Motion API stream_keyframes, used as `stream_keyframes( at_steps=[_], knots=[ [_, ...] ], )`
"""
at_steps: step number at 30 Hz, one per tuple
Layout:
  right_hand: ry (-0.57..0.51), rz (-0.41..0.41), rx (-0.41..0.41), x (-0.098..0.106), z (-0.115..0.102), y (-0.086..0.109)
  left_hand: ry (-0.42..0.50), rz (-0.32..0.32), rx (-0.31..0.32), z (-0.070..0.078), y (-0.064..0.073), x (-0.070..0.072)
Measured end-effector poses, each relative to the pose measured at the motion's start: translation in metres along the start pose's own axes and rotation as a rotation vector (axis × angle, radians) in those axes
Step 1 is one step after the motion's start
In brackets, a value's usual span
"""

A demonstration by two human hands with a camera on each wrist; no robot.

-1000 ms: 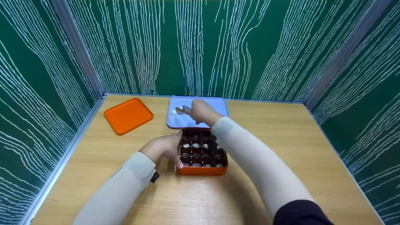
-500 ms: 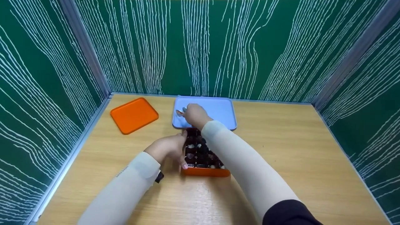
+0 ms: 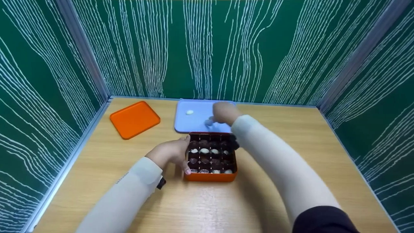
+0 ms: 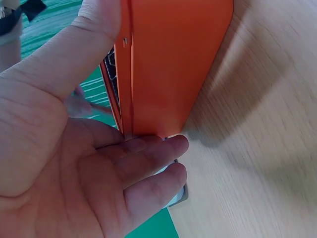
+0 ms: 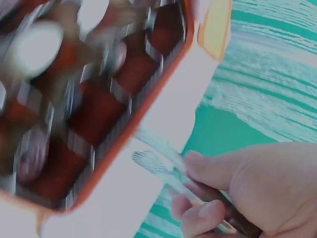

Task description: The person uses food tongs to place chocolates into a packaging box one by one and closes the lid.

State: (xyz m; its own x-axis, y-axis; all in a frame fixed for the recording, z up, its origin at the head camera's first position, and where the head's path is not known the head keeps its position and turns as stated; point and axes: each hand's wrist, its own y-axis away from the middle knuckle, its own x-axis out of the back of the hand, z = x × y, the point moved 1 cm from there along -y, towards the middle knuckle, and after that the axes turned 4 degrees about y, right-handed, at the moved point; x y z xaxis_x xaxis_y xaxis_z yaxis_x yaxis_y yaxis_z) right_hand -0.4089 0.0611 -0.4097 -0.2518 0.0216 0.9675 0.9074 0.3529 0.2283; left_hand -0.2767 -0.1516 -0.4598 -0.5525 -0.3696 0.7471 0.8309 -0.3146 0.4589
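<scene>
My left hand grips the left side of an orange box, thumb at its near corner and fingers at the far one. In the left wrist view, fingertips lie against the box's end. Dark compartments inside the box hold brown and white chocolates; some of the far ones look vacant. Just beyond the box, my right hand holds small serving tongs with ridged, shell-like ends. These ends stand a little apart in the right wrist view, with nothing visible between them.
Behind the box lies a pale blue tray with one white oval chocolate on its left part. An orange lid rests at the back left of the wooden table. Green patterned walls enclose the back and sides.
My right hand and the tongs have moved right from the tray's left part, uncovering the white chocolate there. My left hand stays on the box.
</scene>
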Motion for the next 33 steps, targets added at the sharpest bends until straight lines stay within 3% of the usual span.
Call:
stream_keyframes(
  at_steps=[6,10,19,23,29,33],
  knots=[
    [0.005,-0.131,-0.104,0.015,0.028,0.011,0.006,-0.001,0.014,0.0,0.001,0.0],
    [-0.027,-0.137,-0.152,0.015,0.034,0.01,-0.001,0.005,0.011,0.0,0.002,0.0],
    [-0.035,-0.119,-0.137,0.003,0.036,0.005,0.013,-0.001,-0.007,0.002,0.001,0.0],
    [-0.018,-0.118,-0.118,0.002,0.036,0.006,-0.023,0.007,-0.017,0.002,0.002,0.001],
    [0.009,-0.084,-0.091,0.008,0.037,0.021,-0.039,0.012,-0.024,0.002,0.002,0.0],
    [0.082,-0.025,-0.022,0.018,0.033,0.04,-0.019,0.007,-0.022,0.002,0.003,0.0]
  ],
)
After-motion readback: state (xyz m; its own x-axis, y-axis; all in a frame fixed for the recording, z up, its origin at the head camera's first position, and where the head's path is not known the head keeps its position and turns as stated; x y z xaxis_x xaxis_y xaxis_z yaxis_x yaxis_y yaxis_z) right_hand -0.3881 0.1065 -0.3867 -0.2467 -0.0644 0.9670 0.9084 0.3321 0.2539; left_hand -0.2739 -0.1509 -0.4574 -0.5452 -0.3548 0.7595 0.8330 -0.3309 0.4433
